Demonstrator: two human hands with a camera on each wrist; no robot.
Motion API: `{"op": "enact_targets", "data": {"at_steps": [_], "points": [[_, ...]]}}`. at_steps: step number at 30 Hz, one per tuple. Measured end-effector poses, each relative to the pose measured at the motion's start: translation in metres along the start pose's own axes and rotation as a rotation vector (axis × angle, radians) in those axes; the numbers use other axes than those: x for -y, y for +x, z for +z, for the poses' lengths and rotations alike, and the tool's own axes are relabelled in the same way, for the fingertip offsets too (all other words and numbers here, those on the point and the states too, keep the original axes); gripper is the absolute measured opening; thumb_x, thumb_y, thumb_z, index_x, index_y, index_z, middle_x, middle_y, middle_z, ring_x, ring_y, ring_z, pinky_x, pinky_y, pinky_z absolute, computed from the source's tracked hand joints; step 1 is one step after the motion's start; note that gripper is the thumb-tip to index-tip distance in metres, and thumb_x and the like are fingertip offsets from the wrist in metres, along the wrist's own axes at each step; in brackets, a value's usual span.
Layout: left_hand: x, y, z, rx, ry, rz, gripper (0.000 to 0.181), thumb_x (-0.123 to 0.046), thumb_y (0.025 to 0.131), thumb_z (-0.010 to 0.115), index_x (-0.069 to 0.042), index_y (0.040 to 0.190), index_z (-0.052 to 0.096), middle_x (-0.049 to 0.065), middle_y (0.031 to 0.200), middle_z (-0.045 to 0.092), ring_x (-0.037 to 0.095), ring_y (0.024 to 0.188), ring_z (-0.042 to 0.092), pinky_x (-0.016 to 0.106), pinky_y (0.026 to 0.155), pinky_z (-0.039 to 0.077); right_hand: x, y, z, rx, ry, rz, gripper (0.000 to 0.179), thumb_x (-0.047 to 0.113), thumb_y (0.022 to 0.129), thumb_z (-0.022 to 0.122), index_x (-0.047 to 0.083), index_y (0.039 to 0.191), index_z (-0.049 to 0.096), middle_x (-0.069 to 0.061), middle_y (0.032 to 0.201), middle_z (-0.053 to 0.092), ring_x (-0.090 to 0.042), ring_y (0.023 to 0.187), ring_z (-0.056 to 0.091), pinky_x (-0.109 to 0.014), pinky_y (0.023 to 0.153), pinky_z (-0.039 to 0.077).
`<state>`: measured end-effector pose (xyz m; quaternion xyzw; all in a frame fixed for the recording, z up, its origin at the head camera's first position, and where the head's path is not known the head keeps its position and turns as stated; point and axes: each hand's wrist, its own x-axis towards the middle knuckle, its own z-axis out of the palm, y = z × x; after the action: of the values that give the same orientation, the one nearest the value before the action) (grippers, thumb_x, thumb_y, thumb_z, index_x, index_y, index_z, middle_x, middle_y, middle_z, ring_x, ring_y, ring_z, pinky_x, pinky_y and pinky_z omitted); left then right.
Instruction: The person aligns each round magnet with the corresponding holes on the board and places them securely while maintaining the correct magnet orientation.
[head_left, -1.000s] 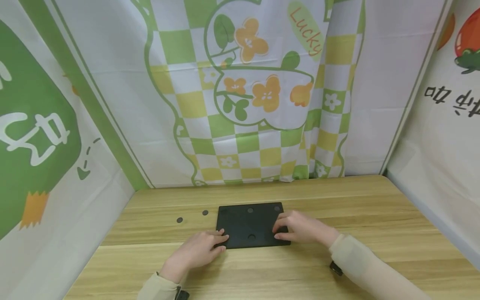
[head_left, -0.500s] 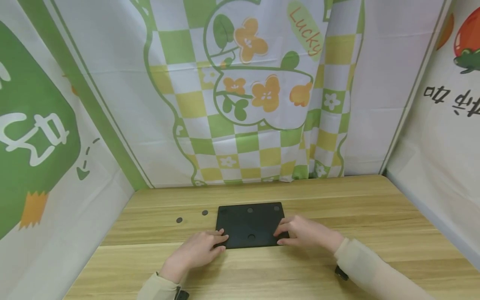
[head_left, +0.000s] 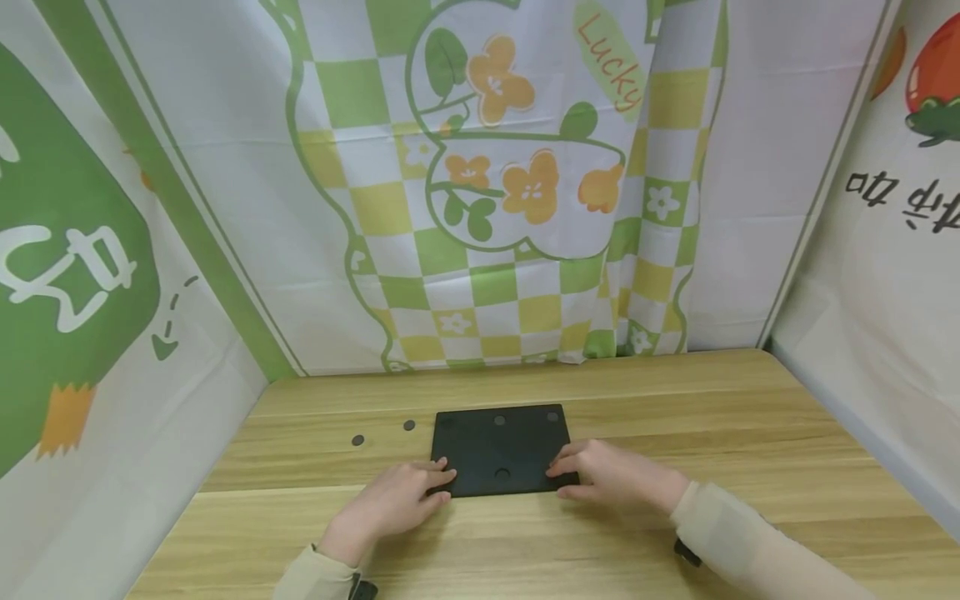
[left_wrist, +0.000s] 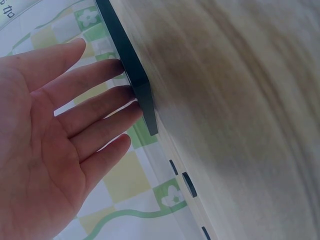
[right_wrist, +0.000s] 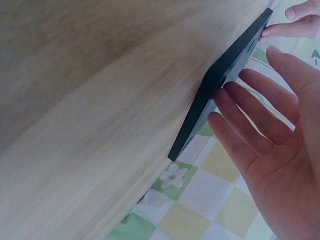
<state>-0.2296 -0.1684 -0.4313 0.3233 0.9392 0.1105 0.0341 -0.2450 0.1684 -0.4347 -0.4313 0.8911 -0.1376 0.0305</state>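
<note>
- Left hand (head_left: 397, 498): fingers extended and slightly apart, gripping nothing; fingertips rest at the left near corner of the board.
- Right hand (head_left: 615, 475): fingers slightly bent and apart, tips at the board's right near corner; whether a disc lies beneath them cannot be told.
- Board (head_left: 480, 450): black, rectangular, flat on the worktop between the two hands.
- Round marks on the board: two greyish ones along the far edge, at its middle (head_left: 499, 421) and right corner (head_left: 552, 417); one near the middle of the near edge (head_left: 502, 474), disc or recess unclear.
- Loose discs: two dark ones left of the board, the farther left (head_left: 357, 440) nearer the person than the other (head_left: 408, 425).
- Worktop (head_left: 675, 392): wood-grained.
- Curtain (head_left: 517, 300): green-and-yellow checks, behind the worktop.
</note>
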Motion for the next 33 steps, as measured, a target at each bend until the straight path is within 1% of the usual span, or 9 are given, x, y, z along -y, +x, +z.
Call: {"op": "enact_targets", "data": {"at_steps": [10,17,25,33], "points": [[-0.002,-0.001,-0.001,0.004,-0.01,-0.007,0.037,-0.028,0.095,0.057,-0.012,0.129,0.061,0.014,0.135,0.055,0.033,0.12,0.056,0.049,0.094,0.048,0.002,0.0,0.005,-0.017,-0.055,-0.014,0.032,0.03,0.092,0.063,0.013,0.118,0.068,-0.004,0.121,0.064,-0.017,0.111,0.06,-0.029,0.091,0.052],[-0.001,-0.001,-0.001,0.004,-0.01,-0.007,0.037,-0.028,0.096,0.056,-0.011,0.129,0.061,0.014,0.135,0.055,0.033,0.121,0.055,0.05,0.094,0.048,0.0,0.001,0.008,0.003,-0.065,-0.004,0.036,0.032,0.092,0.062,0.014,0.123,0.065,-0.005,0.13,0.059,-0.021,0.12,0.055,-0.033,0.095,0.05],[-0.001,0.0,-0.001,0.007,-0.012,-0.009,0.038,-0.028,0.095,0.056,-0.012,0.129,0.061,0.014,0.136,0.055,0.033,0.121,0.055,0.05,0.095,0.047,-0.001,0.002,0.011,-0.035,-0.092,-0.032,0.034,0.029,0.092,0.062,0.014,0.122,0.066,-0.005,0.129,0.061,-0.021,0.12,0.056,-0.035,0.095,0.05],[0.0,0.0,0.0,0.011,-0.015,-0.014,0.038,-0.029,0.096,0.056,-0.012,0.129,0.06,0.014,0.136,0.054,0.033,0.122,0.055,0.05,0.096,0.046,-0.001,0.003,0.013,-0.064,-0.143,-0.033,0.033,0.029,0.091,0.063,0.015,0.121,0.067,-0.004,0.126,0.063,-0.021,0.118,0.058,-0.039,0.094,0.051]]}}
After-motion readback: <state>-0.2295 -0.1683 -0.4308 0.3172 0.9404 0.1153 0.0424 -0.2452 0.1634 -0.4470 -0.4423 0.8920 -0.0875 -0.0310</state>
